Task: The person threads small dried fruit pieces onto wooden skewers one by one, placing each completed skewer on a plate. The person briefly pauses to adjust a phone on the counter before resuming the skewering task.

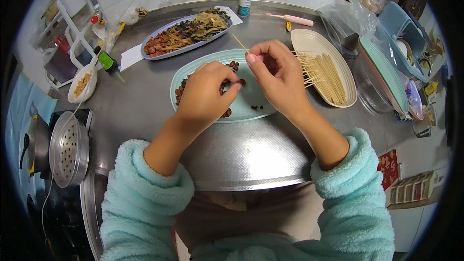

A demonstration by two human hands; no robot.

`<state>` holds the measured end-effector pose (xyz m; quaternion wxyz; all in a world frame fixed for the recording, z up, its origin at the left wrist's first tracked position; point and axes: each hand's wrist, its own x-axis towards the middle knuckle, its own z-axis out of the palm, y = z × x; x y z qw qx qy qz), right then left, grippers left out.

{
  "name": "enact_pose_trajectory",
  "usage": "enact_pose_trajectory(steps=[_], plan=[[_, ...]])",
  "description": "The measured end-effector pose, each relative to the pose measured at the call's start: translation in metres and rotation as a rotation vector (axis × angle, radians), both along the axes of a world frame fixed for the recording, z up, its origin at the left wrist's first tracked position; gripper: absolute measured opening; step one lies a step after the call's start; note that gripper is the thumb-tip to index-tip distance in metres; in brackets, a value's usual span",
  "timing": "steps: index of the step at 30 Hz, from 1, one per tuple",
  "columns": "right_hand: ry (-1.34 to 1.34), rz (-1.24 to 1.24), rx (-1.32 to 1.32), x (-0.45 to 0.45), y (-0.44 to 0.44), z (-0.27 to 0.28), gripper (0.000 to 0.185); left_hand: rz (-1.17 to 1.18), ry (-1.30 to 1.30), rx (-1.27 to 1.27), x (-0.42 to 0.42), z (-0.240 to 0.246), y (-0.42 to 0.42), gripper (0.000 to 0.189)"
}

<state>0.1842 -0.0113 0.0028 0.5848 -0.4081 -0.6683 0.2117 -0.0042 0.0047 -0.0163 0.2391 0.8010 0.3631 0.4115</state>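
Over the pale green oval plate, my left hand has its thumb and index finger closed on a small dark brown piece. Similar brown pieces lie along the plate's left part, partly hidden by that hand. My right hand pinches a thin wooden skewer, whose upper end points up and left. A few dark crumbs are on the plate below. Right of my right hand, a cream oval plate holds a bundle of wooden skewers.
A lavender oval dish of dried foods stands at the back left, a spray bottle and pink electric toothbrush at the back. At left are a white bowl and a perforated steamer pan; stacked plates lean at right.
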Motion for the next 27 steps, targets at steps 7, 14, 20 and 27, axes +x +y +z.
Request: enact_pose_trajectory(steps=[7,14,20,27], plan=[[-0.107,0.082,-0.068,0.017,-0.016,-0.008,0.012,-0.285,-0.744,-0.752,-0.003,0.012,0.007,0.023],[0.183,0.156,-0.087,0.015,-0.033,0.001,0.009,-0.431,-0.893,-0.858,-0.004,0.011,0.009,0.026],[0.382,0.338,0.249,0.019,-0.033,0.005,0.014,-0.507,-1.025,-0.993,-0.007,0.009,0.011,0.030],[0.178,0.256,0.567,0.020,-0.029,0.005,0.018,-0.567,-1.028,-1.025,-0.008,0.012,0.009,0.028]])
